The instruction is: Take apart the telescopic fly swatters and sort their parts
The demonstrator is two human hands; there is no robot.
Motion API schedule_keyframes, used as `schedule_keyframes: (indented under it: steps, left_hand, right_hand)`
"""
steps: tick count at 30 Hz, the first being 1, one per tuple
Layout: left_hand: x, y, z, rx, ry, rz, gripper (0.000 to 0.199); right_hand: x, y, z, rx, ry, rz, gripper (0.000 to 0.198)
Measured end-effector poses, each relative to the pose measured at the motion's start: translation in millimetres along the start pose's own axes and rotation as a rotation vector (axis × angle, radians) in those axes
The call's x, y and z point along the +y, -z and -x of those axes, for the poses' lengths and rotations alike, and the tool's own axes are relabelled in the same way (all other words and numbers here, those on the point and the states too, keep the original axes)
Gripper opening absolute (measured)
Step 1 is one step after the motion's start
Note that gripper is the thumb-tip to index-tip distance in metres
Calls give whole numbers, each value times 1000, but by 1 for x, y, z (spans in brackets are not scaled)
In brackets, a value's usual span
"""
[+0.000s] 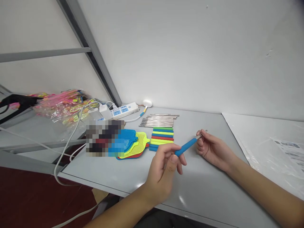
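My left hand point(163, 171) pinches the lower end of a blue handle sleeve point(186, 147) over the table. A thin metal rod point(199, 135) comes out of the sleeve's upper right end, and the fingers of my right hand point(211, 147) are closed around it. To the left of my hands lies a row of coloured handle sleeves point(162, 138) in green, blue, yellow and red. Behind them rest several silver metal rods point(159, 121) side by side. Fly swatter heads point(140, 144) in blue, yellow and red overlap further left.
A white power strip point(124, 110) with plugs and cables stands at the table's back left, near a white oval device point(147, 103). Pink and yellow items in plastic bags point(68, 106) lie beyond the metal frame point(95, 60). Clear plastic sheeting point(268, 142) covers the right side.
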State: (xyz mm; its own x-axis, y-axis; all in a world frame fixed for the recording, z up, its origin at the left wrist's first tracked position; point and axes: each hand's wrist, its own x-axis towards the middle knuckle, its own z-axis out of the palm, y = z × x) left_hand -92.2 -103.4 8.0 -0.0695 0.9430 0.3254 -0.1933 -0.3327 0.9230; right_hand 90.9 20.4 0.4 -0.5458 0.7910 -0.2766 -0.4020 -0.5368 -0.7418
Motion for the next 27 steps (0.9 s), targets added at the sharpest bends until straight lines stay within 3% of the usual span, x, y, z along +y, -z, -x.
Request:
schedule_keyframes:
  steps: [6,13,18,23,27]
  left_hand:
    - [4,-1,1,-57,12,22,24]
    - [2,-1,0,116,147,-76,34]
    - [3,1,-4,144,147,45,48]
    - [1,1,0,95,190,27,23]
    - [-1,-1,1,84,202,-10,21]
  right_hand:
    - [3,2,0,-34,-9,2,21]
    - [8,2,1,-66,-8,44,21]
    - [8,2,0,-65,-55,-32,20]
    - [5,3,-2,13,-49,-125,17]
    - [3,1,-1,19,-55,-130,15]
